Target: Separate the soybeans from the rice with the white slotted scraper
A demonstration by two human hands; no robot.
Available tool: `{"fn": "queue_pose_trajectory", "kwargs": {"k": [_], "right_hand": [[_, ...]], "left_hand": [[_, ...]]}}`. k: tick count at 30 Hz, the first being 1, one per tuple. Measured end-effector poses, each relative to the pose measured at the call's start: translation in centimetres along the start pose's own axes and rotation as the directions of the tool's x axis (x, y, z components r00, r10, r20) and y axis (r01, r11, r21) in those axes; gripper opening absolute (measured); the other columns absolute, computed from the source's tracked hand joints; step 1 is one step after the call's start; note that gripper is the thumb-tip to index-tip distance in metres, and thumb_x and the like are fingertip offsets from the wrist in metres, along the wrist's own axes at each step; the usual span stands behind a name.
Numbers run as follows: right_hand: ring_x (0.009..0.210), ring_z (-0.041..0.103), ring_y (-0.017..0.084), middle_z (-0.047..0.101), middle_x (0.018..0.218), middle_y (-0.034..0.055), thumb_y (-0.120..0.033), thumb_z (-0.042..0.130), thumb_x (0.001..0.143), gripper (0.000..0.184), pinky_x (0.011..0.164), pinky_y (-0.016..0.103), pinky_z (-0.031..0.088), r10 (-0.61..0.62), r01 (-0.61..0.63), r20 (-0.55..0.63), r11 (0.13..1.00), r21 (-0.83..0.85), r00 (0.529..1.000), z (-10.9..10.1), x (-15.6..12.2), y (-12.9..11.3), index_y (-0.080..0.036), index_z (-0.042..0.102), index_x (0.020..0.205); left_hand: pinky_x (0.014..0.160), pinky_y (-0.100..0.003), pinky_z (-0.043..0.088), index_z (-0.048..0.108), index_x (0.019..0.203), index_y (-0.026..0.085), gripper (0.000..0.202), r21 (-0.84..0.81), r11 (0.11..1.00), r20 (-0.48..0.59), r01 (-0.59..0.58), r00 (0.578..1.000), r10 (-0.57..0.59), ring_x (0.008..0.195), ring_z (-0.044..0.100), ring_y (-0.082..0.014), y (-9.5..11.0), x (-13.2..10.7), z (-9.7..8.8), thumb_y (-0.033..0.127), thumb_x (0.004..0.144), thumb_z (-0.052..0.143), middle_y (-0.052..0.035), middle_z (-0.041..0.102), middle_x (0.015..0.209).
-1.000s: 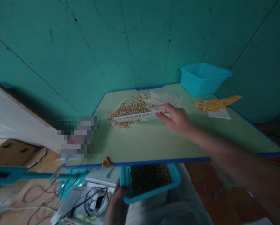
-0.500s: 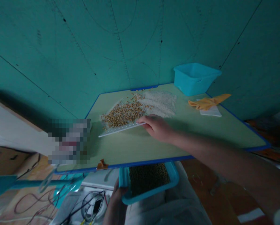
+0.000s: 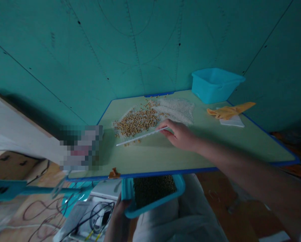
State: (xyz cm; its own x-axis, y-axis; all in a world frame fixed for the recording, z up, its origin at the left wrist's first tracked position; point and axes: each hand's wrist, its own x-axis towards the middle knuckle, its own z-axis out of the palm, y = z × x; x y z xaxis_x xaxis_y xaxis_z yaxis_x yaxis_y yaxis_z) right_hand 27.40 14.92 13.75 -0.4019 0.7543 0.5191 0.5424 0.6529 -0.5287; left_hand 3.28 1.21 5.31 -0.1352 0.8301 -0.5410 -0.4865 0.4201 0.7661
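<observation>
My right hand (image 3: pixel 179 134) grips one end of a thin white perforated sheet (image 3: pixel 140 136), seen nearly edge-on over the table. Just behind the sheet, yellowish soybeans (image 3: pixel 137 120) lie spread among small white grains (image 3: pixel 178 109) that look like rice. A few beans show at its near side, toward the table's front. Below the table edge, my left hand (image 3: pixel 120 210) closes around the left side of a blue tub (image 3: pixel 152 206). Small dark green grains or beans (image 3: pixel 150 193), with paler ones at the right, fill the tub. Its grip is partly hidden.
A blue bin (image 3: pixel 214 87) stands at the table's back right, near a yellow glove-like cloth (image 3: pixel 231 110) on a white sheet. Brown tape (image 3: pixel 113 173) sticks to the front edge. A green wall rises behind. Cables (image 3: pixel 37 215) lie at lower left.
The white sheet has moved a little right and tilted nearer to edge-on, and a few beans now show on its near side. The blue tub has shifted left under the table edge.
</observation>
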Motion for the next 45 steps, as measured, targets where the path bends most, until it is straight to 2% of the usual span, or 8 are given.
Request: {"fn": "queue_pose_trajectory", "kwargs": {"k": [3,7,14,22,30,35,41,45], "right_hand": [[0.078,0.057,0.014,0.061,0.082,0.0018,-0.019,0.041,0.083,0.007,0.07,0.027,0.041,-0.036,0.037,-0.04,0.999,0.032,0.999,0.1,0.0,0.0,-0.021,0.047,0.087],[0.079,0.057,0.014,0.061,0.083,0.0021,-0.02,0.042,0.084,0.007,0.071,0.027,0.042,-0.055,0.062,-0.091,0.995,0.079,0.994,0.8,0.4,0.0,-0.02,0.047,0.088],[0.082,0.056,0.013,0.061,0.086,0.0027,-0.016,0.04,0.084,0.009,0.072,0.027,0.042,-0.126,0.127,-0.016,0.984,0.124,0.992,1.9,0.6,-0.3,-0.02,0.046,0.089],[0.081,0.056,0.013,0.061,0.085,0.0041,-0.016,0.041,0.084,0.008,0.073,0.027,0.042,-0.138,0.137,-0.001,0.98,0.143,0.99,1.0,0.2,-0.3,-0.018,0.047,0.089],[0.082,0.057,0.012,0.062,0.086,0.0027,-0.016,0.042,0.084,0.008,0.074,0.025,0.042,-0.131,0.132,-0.016,0.984,0.124,0.991,0.6,-0.1,-0.3,-0.02,0.047,0.09],[0.078,0.057,0.012,0.061,0.082,0.0019,-0.018,0.042,0.084,0.006,0.071,0.024,0.042,-0.125,0.127,-0.024,0.985,0.119,0.992,0.7,-0.1,-0.2,-0.02,0.047,0.088],[0.079,0.057,0.012,0.06,0.082,0.0013,-0.017,0.042,0.084,0.007,0.071,0.025,0.042,-0.125,0.126,-0.013,0.983,0.131,0.992,0.5,-0.3,-0.3,-0.02,0.047,0.088],[0.079,0.057,0.012,0.06,0.08,0.0011,-0.018,0.043,0.084,0.006,0.071,0.025,0.041,-0.11,0.109,0.004,0.985,0.136,0.994,0.5,-0.4,-0.4,-0.02,0.047,0.088]], "left_hand": [[0.08,-0.04,0.048,0.064,0.096,0.023,0.033,-0.018,1.0,0.012,-0.016,1.0,0.017,0.091,0.062,-0.0283,0.3,-0.1,-0.1,0.019,0.063,0.06,0.0008,0.071,0.067],[0.085,-0.038,0.047,0.063,0.1,0.024,0.035,-0.095,0.995,0.061,0.018,0.998,-0.012,0.098,0.059,-0.0259,0.1,0.3,-0.7,0.018,0.066,0.057,0.0002,0.073,0.081],[0.088,-0.033,0.046,0.059,0.105,0.028,0.038,-0.148,0.987,0.087,0.061,0.995,-0.048,0.105,0.056,-0.021,-0.4,1.2,-1.5,0.017,0.069,0.054,0.0036,0.072,0.094],[0.089,-0.034,0.045,0.054,0.114,0.029,0.043,-0.139,0.989,0.126,0.048,0.992,-0.03,0.107,0.054,-0.0211,-0.7,1.5,-2.0,0.017,0.072,0.05,0.0027,0.069,0.102],[0.09,-0.035,0.045,0.062,0.102,0.028,0.035,-0.122,0.992,0.057,0.032,0.998,-0.025,0.102,0.057,-0.0225,-0.5,0.8,-2.2,0.019,0.069,0.055,0.0031,0.073,0.09],[0.09,-0.033,0.044,0.056,0.111,0.028,0.041,-0.117,0.992,0.129,0.043,0.991,-0.028,0.106,0.055,-0.0214,-0.7,1.2,-2.2,0.019,0.072,0.051,0.0027,0.069,0.102],[0.087,-0.035,0.046,0.054,0.114,0.029,0.045,-0.092,0.995,0.121,0.034,0.992,-0.023,0.105,0.056,-0.0237,-0.8,1.1,-2.3,0.02,0.07,0.052,0.0025,0.063,0.115],[0.089,-0.035,0.045,0.053,0.115,0.029,0.047,-0.096,0.994,0.112,0.044,0.993,-0.034,0.108,0.053,-0.0234,-0.7,0.9,-2.1,0.019,0.069,0.053,0.0033,0.064,0.114]]}}
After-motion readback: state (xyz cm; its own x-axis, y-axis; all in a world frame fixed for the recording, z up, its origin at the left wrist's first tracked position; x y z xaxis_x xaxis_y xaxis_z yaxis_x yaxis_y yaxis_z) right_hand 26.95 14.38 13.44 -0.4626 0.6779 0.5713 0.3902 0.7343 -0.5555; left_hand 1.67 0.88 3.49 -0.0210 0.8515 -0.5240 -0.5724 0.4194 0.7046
